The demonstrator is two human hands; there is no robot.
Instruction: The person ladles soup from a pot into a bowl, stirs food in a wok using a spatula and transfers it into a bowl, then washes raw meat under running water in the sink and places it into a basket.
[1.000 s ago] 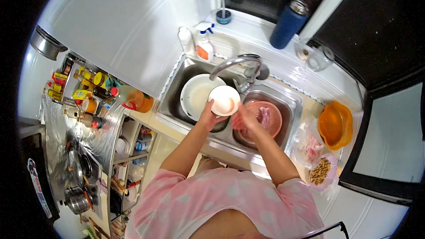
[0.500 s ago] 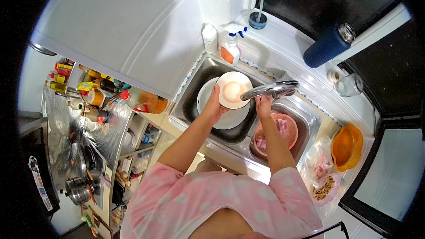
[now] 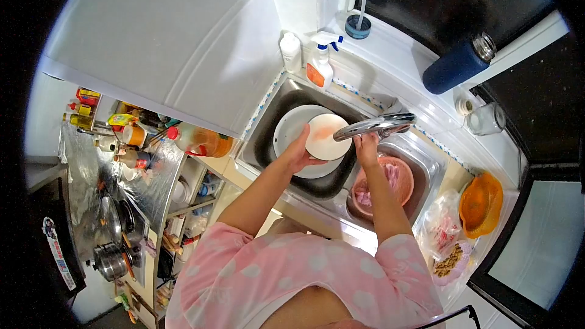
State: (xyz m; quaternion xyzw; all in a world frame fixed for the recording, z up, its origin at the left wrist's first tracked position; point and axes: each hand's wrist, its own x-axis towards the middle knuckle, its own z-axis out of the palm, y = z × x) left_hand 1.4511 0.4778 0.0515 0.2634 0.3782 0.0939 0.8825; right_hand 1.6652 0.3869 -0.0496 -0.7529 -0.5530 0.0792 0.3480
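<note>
A small white bowl (image 3: 326, 140) is held by its left rim in my left hand (image 3: 298, 153), over a larger white basin (image 3: 292, 124) in the left sink. The spout of the chrome faucet (image 3: 381, 124) reaches over the bowl's right side. My right hand (image 3: 367, 146) is beside the faucet base, just under the spout; its fingers are partly hidden and what they touch does not show clearly. In the right sink, below my right forearm, sits a pink basin (image 3: 402, 178) with pinkish meat in it.
Behind the sinks stand a spray bottle (image 3: 320, 67) and a white bottle (image 3: 291, 52). A blue flask (image 3: 454, 70) and a glass jar (image 3: 486, 119) are on the sill. At right are an orange basket (image 3: 481, 206), a plastic bag (image 3: 440, 222) and a bowl of brown pieces (image 3: 452, 262).
The faucet spout has swung left over the bowl since the earliest frame. My right hand went from beside the bowl to the faucet base. The view has shifted too.
</note>
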